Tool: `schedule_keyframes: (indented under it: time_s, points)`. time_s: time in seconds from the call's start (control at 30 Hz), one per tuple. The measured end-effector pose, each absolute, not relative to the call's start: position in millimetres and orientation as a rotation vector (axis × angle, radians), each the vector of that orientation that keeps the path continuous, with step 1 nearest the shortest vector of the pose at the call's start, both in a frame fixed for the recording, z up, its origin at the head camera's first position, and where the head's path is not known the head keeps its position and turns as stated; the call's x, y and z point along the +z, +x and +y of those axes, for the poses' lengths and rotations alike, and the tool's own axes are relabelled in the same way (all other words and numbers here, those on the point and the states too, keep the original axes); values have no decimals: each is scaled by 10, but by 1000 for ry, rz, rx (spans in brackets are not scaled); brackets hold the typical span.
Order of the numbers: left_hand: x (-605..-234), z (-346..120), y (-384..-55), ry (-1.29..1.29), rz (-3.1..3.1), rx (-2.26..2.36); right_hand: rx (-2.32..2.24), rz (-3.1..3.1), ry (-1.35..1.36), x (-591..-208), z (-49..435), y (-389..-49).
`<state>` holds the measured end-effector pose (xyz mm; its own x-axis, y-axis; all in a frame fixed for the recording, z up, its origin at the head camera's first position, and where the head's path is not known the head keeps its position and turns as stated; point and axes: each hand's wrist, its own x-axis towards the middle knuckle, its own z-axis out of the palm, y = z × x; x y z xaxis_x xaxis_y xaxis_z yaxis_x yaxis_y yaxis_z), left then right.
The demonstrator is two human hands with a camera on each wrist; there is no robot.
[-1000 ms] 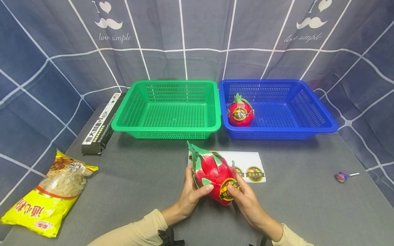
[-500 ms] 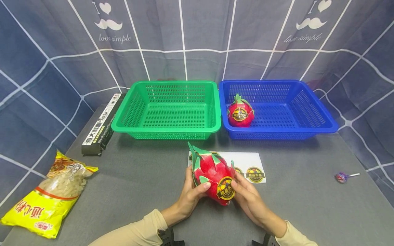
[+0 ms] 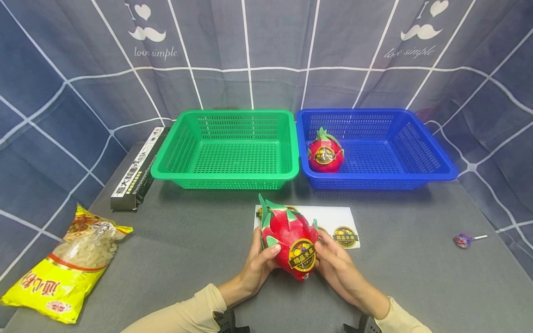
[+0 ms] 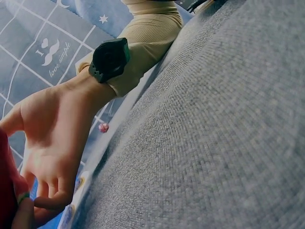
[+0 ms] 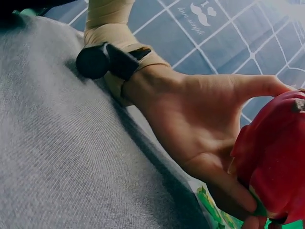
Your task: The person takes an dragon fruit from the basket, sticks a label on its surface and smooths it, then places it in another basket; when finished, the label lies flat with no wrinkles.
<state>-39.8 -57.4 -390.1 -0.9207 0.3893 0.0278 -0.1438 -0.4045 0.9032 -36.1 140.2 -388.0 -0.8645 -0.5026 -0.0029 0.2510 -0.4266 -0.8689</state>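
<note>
Between both hands, near the front middle of the table in the head view, is a red dragon fruit (image 3: 285,226) with green scales. A round black-and-gold sticker (image 3: 302,255) sits on its near face. My left hand (image 3: 254,266) grips the left side, thumb across the front. On the opposite side, my right hand (image 3: 339,268) holds it beside the sticker. The left wrist view catches the right hand (image 4: 57,138) at the fruit's edge; the right wrist view has the left hand (image 5: 190,114) round the red skin. Behind the fruit lies a white sticker sheet (image 3: 333,216), partly covered.
A green basket (image 3: 225,175) and a blue basket (image 3: 383,175) stand side by side at the back. Another stickered dragon fruit (image 3: 326,150) is in the blue one. A pasta box (image 3: 139,166) and macaroni bag (image 3: 71,263) lie left, a lollipop (image 3: 463,240) right.
The right thumb has come off the sticker's face to its edge. Both hands have turned the dragon fruit slightly, bringing the sticker leftward and more to the front.
</note>
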Motion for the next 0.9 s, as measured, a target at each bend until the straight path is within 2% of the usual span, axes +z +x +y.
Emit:
schedule_keyframes:
  time_s: [0.2, 0.43, 0.7, 0.9]
  points:
    - [-3899, -576, -404, 318, 1487, 2371, -2317, 1647, -240, -3841, 1347, -323]
    - [-3904, -580, -409, 334, 1479, 2368, -2310, 1771, -248, -3838, 1333, -316]
    - [-3924, -558, -393, 372, 1505, 2370, -2341, 1668, -442, -3852, 1366, -325]
    - [-3965, -554, -383, 476, 1614, 2302, -2344, 1842, -533, -3840, 1366, -313]
